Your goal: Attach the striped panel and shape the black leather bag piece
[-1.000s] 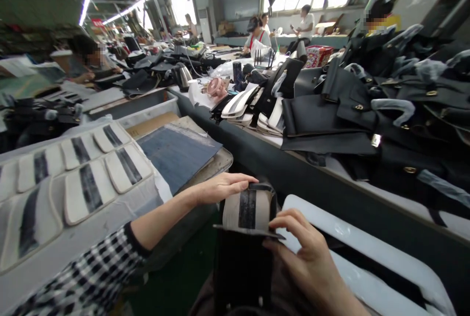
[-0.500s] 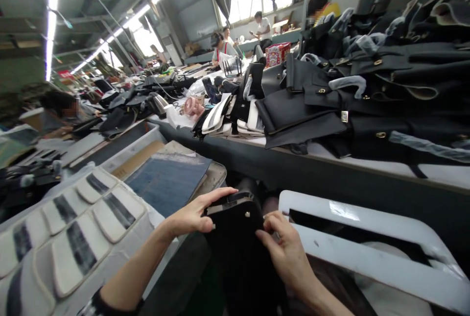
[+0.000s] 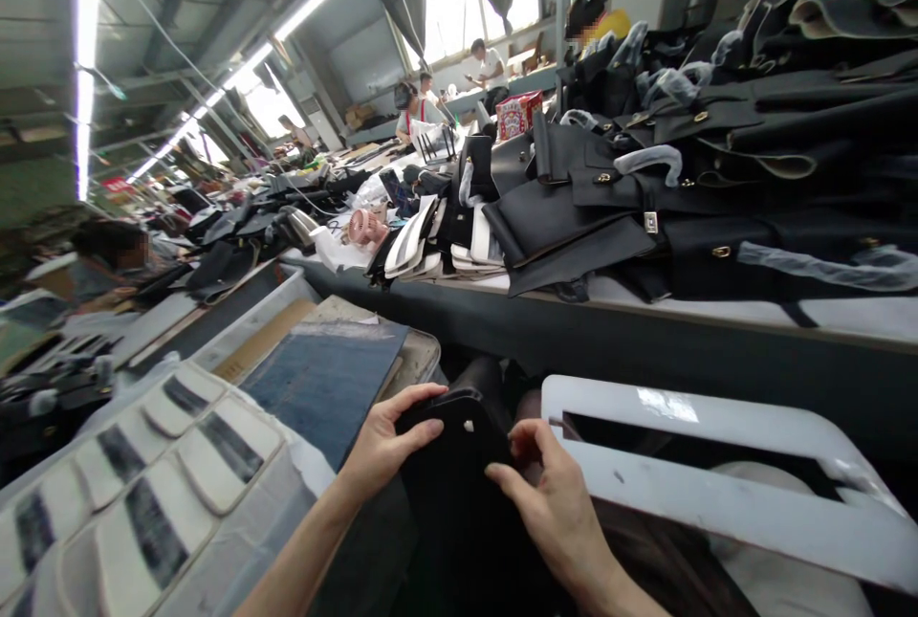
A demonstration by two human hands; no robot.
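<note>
Between my hands stands a black leather bag piece with a rounded top and a small shiny metal fitting near its upper edge. My left hand grips the top left corner, thumb on the front face and fingers along the top edge. On the right side, my right hand pinches the edge between thumb and curled fingers. The lower part of the piece is dark, and its outline blurs into the shadow below.
A white slotted frame lies close at the right. At the left are white flaps with dark stripes and a blue board. Black leather pieces pile on the long table ahead. Several people sit or stand farther off.
My left thumb has come down onto the front face by the top edge, where it was off to the left side. The bag piece's top now looks closed together. The view has shifted slightly.
</note>
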